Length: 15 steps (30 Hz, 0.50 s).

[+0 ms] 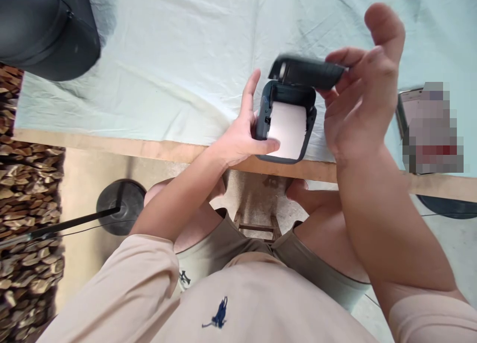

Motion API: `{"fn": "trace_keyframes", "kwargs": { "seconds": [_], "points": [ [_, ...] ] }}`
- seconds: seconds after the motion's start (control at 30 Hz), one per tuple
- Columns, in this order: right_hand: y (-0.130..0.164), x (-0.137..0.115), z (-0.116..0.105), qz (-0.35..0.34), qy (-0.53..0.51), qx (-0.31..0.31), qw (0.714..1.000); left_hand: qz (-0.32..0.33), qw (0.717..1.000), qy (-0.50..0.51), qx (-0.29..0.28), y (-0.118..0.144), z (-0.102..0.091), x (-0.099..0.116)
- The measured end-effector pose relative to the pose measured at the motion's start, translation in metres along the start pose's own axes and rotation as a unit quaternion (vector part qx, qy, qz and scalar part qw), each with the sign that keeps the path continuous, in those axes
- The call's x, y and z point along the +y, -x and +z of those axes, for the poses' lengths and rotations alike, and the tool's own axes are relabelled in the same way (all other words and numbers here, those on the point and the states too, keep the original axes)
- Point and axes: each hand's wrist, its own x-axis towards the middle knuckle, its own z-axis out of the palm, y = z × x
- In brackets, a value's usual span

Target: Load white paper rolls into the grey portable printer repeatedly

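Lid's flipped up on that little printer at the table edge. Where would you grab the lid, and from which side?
Probably the lid's free front edge, from the right. It stands hinged open above the printer body, and the right hand already pinches that end. The left hand braces the body's left side, so that side is taken. The paper roll lies exposed below; stay clear of it.

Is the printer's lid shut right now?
No, the lid is swung up in the right hand, showing the white paper roll.
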Motion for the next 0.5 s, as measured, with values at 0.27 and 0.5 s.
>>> {"fn": "trace_keyframes", "kwargs": {
  "seconds": [0.27,0.5],
  "points": [
    [0.008,0.002,0.018,0.082,-0.133,-0.073,0.985,0.071,0.996,0.036,-0.036,-0.007,-0.011,-0.006],
    [0.014,-0.004,0.022,0.051,-0.134,-0.148,0.979,0.06,0.993,0.085,-0.049,-0.008,-0.006,-0.008]
  ]
}}
